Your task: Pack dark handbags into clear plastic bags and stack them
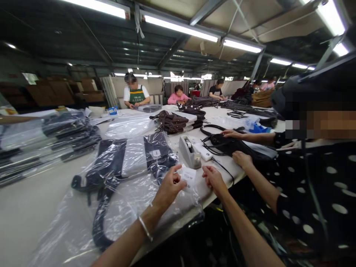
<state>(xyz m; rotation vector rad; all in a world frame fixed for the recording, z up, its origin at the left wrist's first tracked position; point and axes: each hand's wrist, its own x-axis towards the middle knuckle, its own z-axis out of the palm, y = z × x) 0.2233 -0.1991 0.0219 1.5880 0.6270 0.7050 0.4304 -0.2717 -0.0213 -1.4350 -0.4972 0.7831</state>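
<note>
My left hand [170, 187] pinches a small white printed label [189, 177] between thumb and fingers. Just right of the label, my right hand [214, 180] has its fingers drawn together; whatever may be between them is too small to make out. Under and left of my left hand, a dark bag [109, 157] with a pale middle panel lies flat inside a clear plastic bag [133, 207]. A small white tag [156, 153] shows on its dark side. Beyond my hands stands a grey tape dispenser [189, 154].
A white power strip [203, 150] with a black cable lies behind the dispenser. At right, a co-worker's hands [242, 160] rest on another dark bag [226, 144]. Bagged goods [69, 129] are stacked at left, brown folded bags [174, 121] ahead. Several people work across the table.
</note>
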